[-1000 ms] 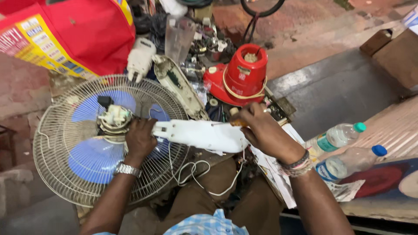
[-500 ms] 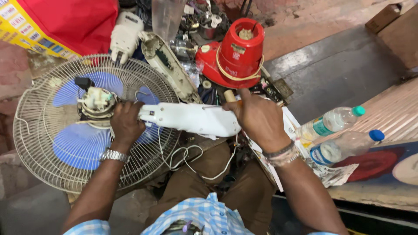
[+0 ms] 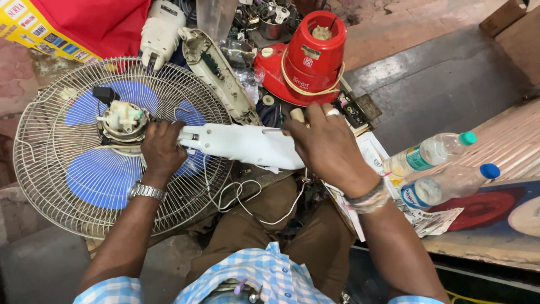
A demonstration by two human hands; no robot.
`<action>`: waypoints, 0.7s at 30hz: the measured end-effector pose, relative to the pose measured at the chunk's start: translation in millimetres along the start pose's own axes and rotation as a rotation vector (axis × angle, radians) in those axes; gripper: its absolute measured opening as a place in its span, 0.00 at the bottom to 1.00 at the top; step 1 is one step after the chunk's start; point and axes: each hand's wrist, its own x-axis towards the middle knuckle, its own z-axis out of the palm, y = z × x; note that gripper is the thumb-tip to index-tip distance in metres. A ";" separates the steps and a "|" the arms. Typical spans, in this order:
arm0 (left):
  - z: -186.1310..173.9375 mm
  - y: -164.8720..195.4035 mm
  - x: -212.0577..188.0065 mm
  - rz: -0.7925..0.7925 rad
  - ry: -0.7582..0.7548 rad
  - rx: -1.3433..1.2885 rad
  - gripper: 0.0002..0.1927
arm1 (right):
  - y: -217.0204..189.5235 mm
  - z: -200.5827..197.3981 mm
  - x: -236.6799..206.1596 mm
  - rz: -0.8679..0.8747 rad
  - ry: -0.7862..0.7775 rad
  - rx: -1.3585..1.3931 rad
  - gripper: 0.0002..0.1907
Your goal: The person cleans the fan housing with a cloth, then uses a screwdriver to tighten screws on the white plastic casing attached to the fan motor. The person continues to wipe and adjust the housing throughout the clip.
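A table fan lies flat in front of me, its wire grille (image 3: 50,186) over blue blades (image 3: 95,174) and its bare motor hub (image 3: 121,121) exposed. The fan's white neck piece (image 3: 236,145) stretches to the right from the hub. My left hand (image 3: 162,149), with a metal watch on the wrist, grips the neck piece where it meets the motor. My right hand (image 3: 326,143), wearing a ring and wrist threads, is closed over the neck's other end, with a small pale handle (image 3: 297,115) poking up past its fingers. A white cord (image 3: 247,197) hangs loose over my lap.
A red mixer base (image 3: 312,59) stands just behind my right hand. A second open white housing (image 3: 216,73) and a white appliance body (image 3: 160,31) lie behind the fan. Two plastic water bottles (image 3: 433,152) (image 3: 450,183) lie at the right, on papers.
The view has shifted slightly, so everything sits a little higher and further left in frame. Both hands keep their hold on the white neck piece; the right hand has closed further over its end.
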 end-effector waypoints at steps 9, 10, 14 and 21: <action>-4.0 3.7 2.1 -0.009 0.015 0.000 0.26 | 2.8 21.5 -18.6 0.181 0.017 0.136 0.15; -3.9 3.7 2.2 -0.014 0.016 -0.001 0.26 | 2.8 21.7 -23.1 0.085 0.056 0.142 0.11; -4.5 3.7 3.1 0.015 0.047 -0.003 0.25 | 6.1 13.2 -46.3 0.092 0.223 0.175 0.14; -5.6 0.7 9.3 0.025 0.031 -0.015 0.23 | -1.4 -5.3 -76.9 0.208 0.248 0.239 0.11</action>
